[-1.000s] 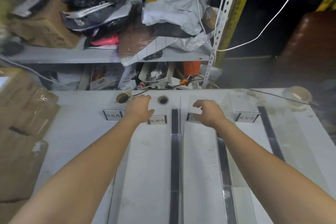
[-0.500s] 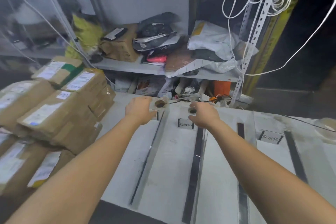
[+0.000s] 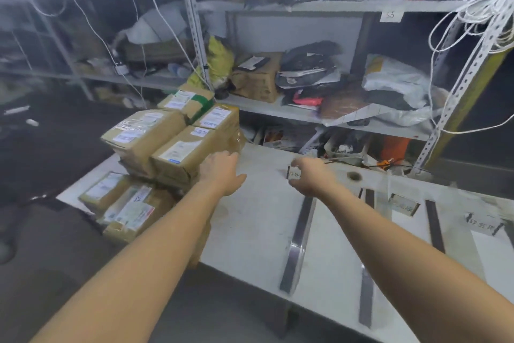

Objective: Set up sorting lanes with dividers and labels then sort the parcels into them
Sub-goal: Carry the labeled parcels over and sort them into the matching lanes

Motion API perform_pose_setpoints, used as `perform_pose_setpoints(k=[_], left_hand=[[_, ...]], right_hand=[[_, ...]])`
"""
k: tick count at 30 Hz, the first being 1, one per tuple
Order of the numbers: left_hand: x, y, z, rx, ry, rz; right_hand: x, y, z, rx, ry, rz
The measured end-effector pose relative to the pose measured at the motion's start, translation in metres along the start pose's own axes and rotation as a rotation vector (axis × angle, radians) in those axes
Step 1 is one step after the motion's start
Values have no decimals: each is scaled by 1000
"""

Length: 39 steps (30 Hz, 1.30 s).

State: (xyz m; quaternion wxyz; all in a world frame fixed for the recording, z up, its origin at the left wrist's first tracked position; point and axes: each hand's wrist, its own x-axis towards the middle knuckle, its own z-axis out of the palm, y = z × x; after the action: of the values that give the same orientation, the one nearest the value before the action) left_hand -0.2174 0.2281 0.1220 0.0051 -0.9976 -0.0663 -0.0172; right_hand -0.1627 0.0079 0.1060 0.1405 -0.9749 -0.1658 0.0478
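Cardboard parcels [image 3: 167, 148] sit stacked at the left end of the desk [image 3: 258, 220]. The left hand [image 3: 222, 173], fingers loosely extended, is at the nearest box's side and grips nothing. The right hand [image 3: 313, 180] curls beside a standing label card [image 3: 293, 173]; I cannot tell whether it pinches the card. Metal dividers [image 3: 297, 242] lie further right.

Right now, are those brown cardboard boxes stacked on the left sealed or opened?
Sealed: the parcels show closed flaps, tape across them and shipping labels on top.
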Motion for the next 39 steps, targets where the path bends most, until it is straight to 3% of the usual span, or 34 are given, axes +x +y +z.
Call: perform_pose_setpoints(k=[10,15,23,29,31,34,39], left_hand=[[-10,-117,-29,-40,98,-61],[9,-169,-42,47,98,-109],[54,-267,-45,-119,84,-315],[80,-334,-25,-60,41,-368],[89,-355,-15,-171,13,-355],[102,-377,-3,-520,-34,-312],[123,-412,21,-1009,-185,-215]], right_hand=[[28,-123,8,-19,23,-81],[78,-176,10,115,27,-142],[154,-242,34,260,10,-165],[179,-299,60,409,18,-103],[185,-317,71,430,12,-71],[189,-341,84,490,23,12],[188,-379,97,758,108,199]])
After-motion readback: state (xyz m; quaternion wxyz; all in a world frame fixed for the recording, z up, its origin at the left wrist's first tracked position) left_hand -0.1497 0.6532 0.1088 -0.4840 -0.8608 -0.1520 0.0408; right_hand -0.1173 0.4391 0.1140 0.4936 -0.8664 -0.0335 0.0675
